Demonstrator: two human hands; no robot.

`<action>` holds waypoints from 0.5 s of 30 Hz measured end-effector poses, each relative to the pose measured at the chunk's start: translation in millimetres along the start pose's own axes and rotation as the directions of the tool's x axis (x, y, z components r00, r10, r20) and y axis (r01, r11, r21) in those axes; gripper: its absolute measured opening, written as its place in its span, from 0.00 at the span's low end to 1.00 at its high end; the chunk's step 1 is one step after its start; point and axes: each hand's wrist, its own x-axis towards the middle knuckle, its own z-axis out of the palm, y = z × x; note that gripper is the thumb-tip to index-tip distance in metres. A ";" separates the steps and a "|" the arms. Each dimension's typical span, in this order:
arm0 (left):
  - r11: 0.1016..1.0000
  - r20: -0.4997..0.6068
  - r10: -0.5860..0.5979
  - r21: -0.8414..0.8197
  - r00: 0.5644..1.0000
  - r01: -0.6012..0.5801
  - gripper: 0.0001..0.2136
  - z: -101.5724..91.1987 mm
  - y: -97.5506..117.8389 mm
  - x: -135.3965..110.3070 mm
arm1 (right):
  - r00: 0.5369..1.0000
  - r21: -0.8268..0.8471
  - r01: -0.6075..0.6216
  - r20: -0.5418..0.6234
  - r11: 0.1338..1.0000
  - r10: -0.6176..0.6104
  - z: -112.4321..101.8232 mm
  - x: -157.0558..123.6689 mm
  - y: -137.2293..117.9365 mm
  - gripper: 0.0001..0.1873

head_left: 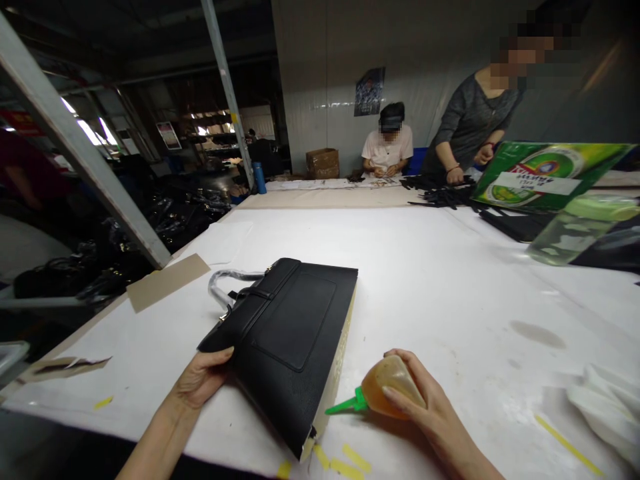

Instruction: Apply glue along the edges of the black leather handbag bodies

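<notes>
A black handbag (295,320) lies on the white-covered table, its flap and plastic-wrapped handle (216,283) toward the left. My left hand (204,377) grips the bag's near left edge, thumb on top and the other fingers hidden beneath. In my right hand (417,393) is a squeeze bottle (383,383) of amber liquid, tilted sideways. Its green nozzle (345,404) points left, close to the bag's pale open edge (340,347); whether the tip touches cannot be made out.
Yellow tape scraps (345,463) lie by the bag's near corner. A cardboard piece (167,283) rests at left, a white cloth (607,407) at right. Beyond stand a lidded bottle (570,230) and a green box (545,175). Two people (387,147) work across the table near black strips (443,193).
</notes>
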 end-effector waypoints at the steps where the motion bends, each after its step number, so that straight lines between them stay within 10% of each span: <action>1: 1.000 0.008 -0.002 0.007 1.000 0.002 0.11 -0.2 0.1 -0.9 | 1.000 -0.009 0.003 -0.029 1.000 -0.003 1.1 -3.1 0.0 0.25; 15: 0.990 0.027 -0.003 0.144 1.000 -0.001 0.10 -12.8 2.5 -18.4 | 0.999 -0.055 -0.012 -0.048 0.998 0.009 13.8 -26.7 13.9 0.27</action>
